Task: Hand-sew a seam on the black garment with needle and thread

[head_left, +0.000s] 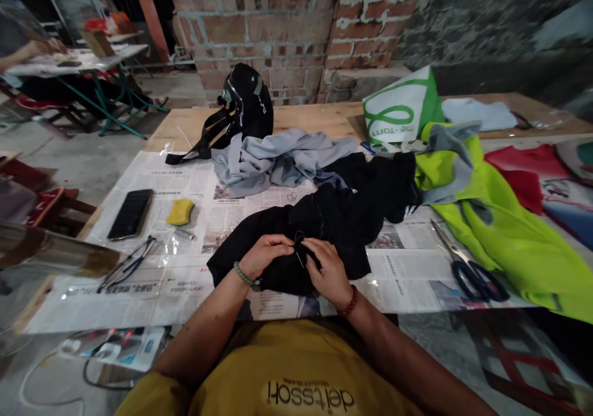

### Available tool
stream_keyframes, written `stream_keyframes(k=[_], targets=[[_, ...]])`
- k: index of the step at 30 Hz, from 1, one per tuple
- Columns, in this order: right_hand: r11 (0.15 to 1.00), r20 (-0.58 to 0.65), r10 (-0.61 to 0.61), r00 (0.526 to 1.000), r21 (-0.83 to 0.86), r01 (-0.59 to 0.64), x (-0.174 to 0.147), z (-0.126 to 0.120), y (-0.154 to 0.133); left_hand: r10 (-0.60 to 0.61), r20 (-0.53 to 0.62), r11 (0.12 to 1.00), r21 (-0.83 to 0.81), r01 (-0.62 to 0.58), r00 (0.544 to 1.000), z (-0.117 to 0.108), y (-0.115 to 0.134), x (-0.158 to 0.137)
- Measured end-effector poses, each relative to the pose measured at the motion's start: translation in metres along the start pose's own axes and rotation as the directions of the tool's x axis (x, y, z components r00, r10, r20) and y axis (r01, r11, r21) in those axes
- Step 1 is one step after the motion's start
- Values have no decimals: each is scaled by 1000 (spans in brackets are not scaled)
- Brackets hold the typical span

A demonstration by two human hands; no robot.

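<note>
- At left, on newspaper sheets (178,289): a black phone (131,214) near a yellow sponge (179,212);
- Toward the back: a black bag (252,97), just behind a crumpled grey cloth (278,157);
- At right: a green-and-white bag (396,113), near a bright yellow-green garment (514,233);
- Beyond: a brick wall (278,33) and, far left, a second table (81,65) on green legs.

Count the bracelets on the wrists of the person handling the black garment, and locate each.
2: a green bracelet just behind the left hand and a red bracelet just behind the right hand, both hands at the black garment. No others show.
</note>
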State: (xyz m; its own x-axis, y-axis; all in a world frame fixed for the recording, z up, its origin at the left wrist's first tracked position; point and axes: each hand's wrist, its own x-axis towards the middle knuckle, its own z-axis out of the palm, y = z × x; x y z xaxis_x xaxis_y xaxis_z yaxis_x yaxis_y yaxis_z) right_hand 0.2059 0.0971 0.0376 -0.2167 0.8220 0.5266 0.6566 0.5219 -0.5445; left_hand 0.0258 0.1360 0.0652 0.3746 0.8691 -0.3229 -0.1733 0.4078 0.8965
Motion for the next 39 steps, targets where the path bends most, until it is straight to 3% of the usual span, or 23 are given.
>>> stream_keyframes(k=[14, 21, 27, 34, 39], targets=[[995, -129, -49, 990, 76, 60, 11, 0, -15, -56, -7, 994, -95, 55, 998, 3, -3, 0], [983, -113, 85, 990, 174, -64, 16, 3, -17, 9, -9, 1000, -1, -9, 1000, 1, -6, 1], [988, -106, 48, 993, 153, -31, 14, 3, -11, 11, 5, 999, 31, -11, 1000, 3, -6, 1], [996, -86, -60, 994, 65, 66, 16, -4, -9, 132, -15, 967, 223, -125, 991, 6, -14, 6], [986, -94, 46, 995, 162, -31, 17, -9, -12, 150, 0, 958, 247, -145, 989, 8, -15, 6]])
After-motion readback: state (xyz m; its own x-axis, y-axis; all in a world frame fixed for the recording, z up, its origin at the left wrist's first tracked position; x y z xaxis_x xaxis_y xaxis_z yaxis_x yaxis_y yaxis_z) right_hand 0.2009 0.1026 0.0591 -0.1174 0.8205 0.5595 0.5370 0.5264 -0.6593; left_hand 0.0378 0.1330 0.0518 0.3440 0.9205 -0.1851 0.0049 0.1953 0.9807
